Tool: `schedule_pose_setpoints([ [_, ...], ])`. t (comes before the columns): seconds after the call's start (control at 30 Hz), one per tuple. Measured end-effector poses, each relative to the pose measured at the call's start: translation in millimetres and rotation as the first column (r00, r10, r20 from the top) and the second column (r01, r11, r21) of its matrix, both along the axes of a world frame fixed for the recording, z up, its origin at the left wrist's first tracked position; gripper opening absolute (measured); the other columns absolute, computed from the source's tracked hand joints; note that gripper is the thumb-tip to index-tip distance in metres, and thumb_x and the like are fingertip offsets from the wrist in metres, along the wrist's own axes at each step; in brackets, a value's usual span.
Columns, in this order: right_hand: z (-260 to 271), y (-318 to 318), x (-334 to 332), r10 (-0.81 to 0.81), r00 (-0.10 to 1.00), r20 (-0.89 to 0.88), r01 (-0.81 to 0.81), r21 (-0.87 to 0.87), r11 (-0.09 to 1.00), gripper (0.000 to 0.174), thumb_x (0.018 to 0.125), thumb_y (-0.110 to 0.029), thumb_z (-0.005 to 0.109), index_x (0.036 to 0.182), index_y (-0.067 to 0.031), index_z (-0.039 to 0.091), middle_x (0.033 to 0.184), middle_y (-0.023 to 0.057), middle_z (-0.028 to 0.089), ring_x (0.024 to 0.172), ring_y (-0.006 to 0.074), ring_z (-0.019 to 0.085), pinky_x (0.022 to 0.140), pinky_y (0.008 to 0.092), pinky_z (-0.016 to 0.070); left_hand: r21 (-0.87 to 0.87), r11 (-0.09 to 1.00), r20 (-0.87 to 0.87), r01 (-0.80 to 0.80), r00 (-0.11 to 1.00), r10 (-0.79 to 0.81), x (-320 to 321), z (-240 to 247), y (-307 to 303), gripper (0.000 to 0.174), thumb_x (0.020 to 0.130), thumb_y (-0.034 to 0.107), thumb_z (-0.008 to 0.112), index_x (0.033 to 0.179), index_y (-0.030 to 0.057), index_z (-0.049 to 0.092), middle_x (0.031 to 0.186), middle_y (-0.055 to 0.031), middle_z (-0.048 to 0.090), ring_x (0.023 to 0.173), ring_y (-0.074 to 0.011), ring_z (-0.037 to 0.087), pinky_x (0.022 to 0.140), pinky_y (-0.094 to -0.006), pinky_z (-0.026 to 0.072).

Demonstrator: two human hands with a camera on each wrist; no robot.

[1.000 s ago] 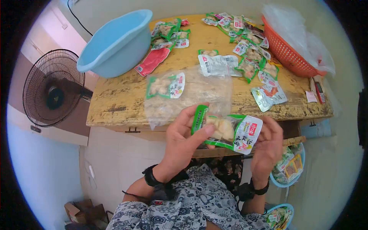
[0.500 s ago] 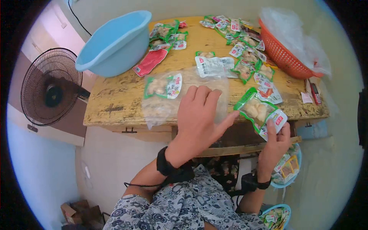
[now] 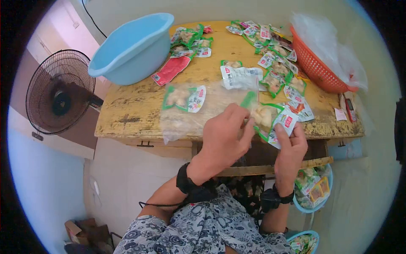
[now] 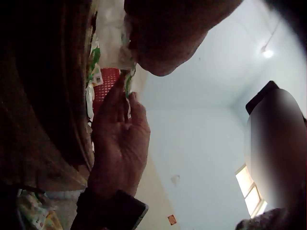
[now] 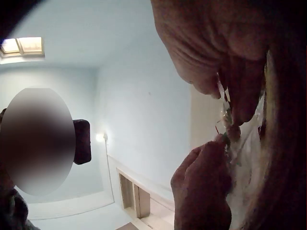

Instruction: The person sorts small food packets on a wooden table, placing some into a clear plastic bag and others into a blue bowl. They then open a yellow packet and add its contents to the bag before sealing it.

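My right hand (image 3: 292, 146) pinches the white printed end of a green-edged snack packet (image 3: 263, 115), thumb on top. Pale chunks show through its window. The packet's green far end overlaps the right edge of a large clear plastic bag (image 3: 211, 93) lying at the table's front. My left hand (image 3: 226, 135) has its fingers curled at that bag edge, beside the packet; its fingertips are partly hidden in the head view. In the right wrist view, the bag's film (image 5: 244, 167) rises toward the left fingers. Another green-edged packet (image 3: 184, 98) shows at the bag's left part.
Several snack packets (image 3: 275, 70) lie at the back right by a red basket (image 3: 317, 63) filled with clear bags. A blue basin (image 3: 131, 51) stands at the left, with packets (image 3: 188, 38) beside it. An open drawer (image 3: 296, 156) juts out below the tabletop. A fan (image 3: 59, 93) stands left.
The packet went from both hands to the right hand alone, then moved left to the bag's edge. The left hand let go of it, reached over the bag and curled its fingers at the edge.
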State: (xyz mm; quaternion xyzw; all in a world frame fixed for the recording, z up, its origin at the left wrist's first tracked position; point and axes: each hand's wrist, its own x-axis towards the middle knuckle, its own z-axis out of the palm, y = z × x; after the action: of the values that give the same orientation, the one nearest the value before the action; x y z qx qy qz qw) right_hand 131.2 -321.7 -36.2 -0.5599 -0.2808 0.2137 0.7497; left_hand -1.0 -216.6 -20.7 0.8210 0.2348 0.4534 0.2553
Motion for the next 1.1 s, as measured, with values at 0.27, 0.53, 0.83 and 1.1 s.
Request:
schedule_pose_setpoints([
  [0.27, 13.1, 30.1, -8.3, 0.303, 0.952, -0.035, -0.305, -0.139, 0.942, 0.019, 0.099, -0.006, 0.06, 0.117, 0.0006, 0.061, 0.104, 0.0068, 0.072, 0.095, 0.0134, 0.069, 0.087, 0.0288, 0.0556, 0.172, 0.984, 0.02, 0.033, 0.999, -0.037, -3.4, 4.1, -8.9, 0.015, 0.086, 0.006, 0.072, 0.097, 0.0043, 0.062, 0.081, -0.0131, 0.062, 0.067, -0.0322, 0.064, 0.056, -0.0408, 0.0494],
  [0.53, 6.7, 37.7, 6.2, 0.623, 0.781, -0.048, -0.588, -0.394, 0.706, 0.025, 0.101, -0.011, 0.052, 0.121, -0.0033, 0.064, 0.087, 0.0015, 0.07, 0.066, 0.0068, 0.063, 0.055, 0.0215, 0.0506, 0.084, 0.992, 0.06, 0.093, 0.993, -0.098, -21.5, 6.9, -7.8, 0.015, 0.086, 0.006, 0.071, 0.098, 0.0046, 0.062, 0.081, -0.0128, 0.063, 0.067, -0.0333, 0.065, 0.056, -0.0432, 0.0503],
  [0.83, 29.8, 58.3, -21.3, 0.573, 0.812, 0.11, -0.534, -0.257, 0.806, 0.027, 0.098, -0.013, 0.059, 0.121, -0.0021, 0.066, 0.099, 0.0067, 0.069, 0.085, 0.0143, 0.065, 0.075, 0.0308, 0.0554, 0.148, 0.984, 0.114, 0.097, 0.987, -0.115, -33.6, 14.2, -9.4, 0.015, 0.087, 0.005, 0.071, 0.1, 0.0032, 0.064, 0.082, -0.0135, 0.063, 0.069, -0.0336, 0.065, 0.058, -0.0423, 0.0517],
  [1.1, 1.3, 75.3, -7.3, 0.679, 0.391, 0.621, -0.393, -0.555, 0.733, 0.039, 0.092, -0.013, 0.061, 0.13, -0.0046, 0.064, 0.122, 0.0106, 0.066, 0.113, 0.0263, 0.061, 0.102, 0.0378, 0.048, 0.133, 0.972, 0.157, 0.195, 0.964, -0.215, -25.4, 2.7, -12.3, 0.015, 0.087, 0.005, 0.07, 0.1, 0.0012, 0.064, 0.084, -0.0156, 0.064, 0.073, -0.0356, 0.066, 0.064, -0.0444, 0.0524],
])
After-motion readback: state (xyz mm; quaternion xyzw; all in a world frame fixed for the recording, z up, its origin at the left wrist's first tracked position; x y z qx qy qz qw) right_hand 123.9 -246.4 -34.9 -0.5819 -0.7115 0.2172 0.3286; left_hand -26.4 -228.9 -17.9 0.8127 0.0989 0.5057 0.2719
